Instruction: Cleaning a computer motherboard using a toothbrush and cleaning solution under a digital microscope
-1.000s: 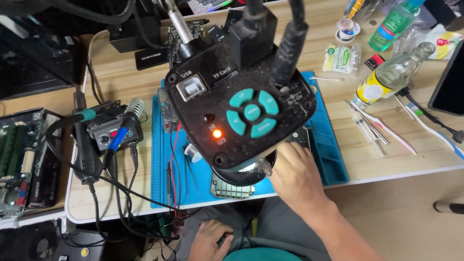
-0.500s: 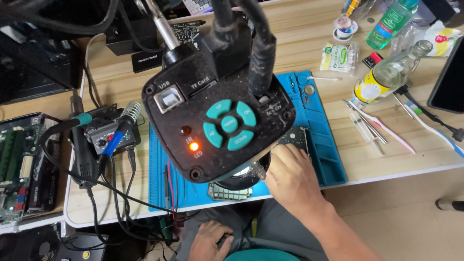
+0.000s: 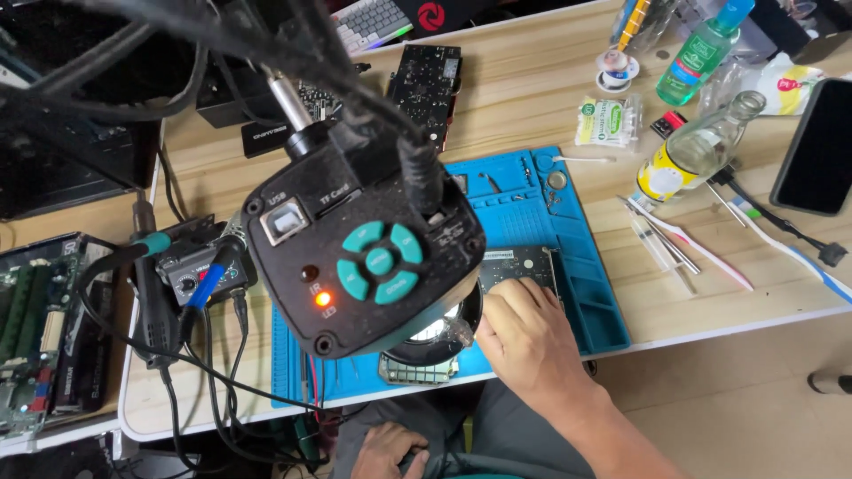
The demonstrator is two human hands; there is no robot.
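A black microscope camera head (image 3: pixel 364 266) with teal buttons and a lit orange lamp hangs over a blue work mat (image 3: pixel 577 231). Under it sit a ring light (image 3: pixel 444 333) and a dark circuit board (image 3: pixel 524 264). My right hand (image 3: pixel 528 341) lies on that board's near edge with its fingers curled at the ring light; the fingertips are partly hidden. My left hand (image 3: pixel 386 448) rests on my lap below the table edge, fingers apart and holding nothing. A small green board (image 3: pixel 417 370) lies at the mat's front edge.
A soldering iron in its stand (image 3: pixel 182 275) and black cables sit left of the mat, with green boards (image 3: pixel 35 337) further left. To the right are tweezers (image 3: pixel 666 244), a glass bottle (image 3: pixel 692 151), a green bottle (image 3: pixel 701 53) and a phone (image 3: pixel 816 146). A dark board (image 3: pixel 426 84) lies behind.
The view has shifted, so the microscope head now sits further left and more of the mat and the dark board shows. My right hand stays at the board; my left hand has not moved.
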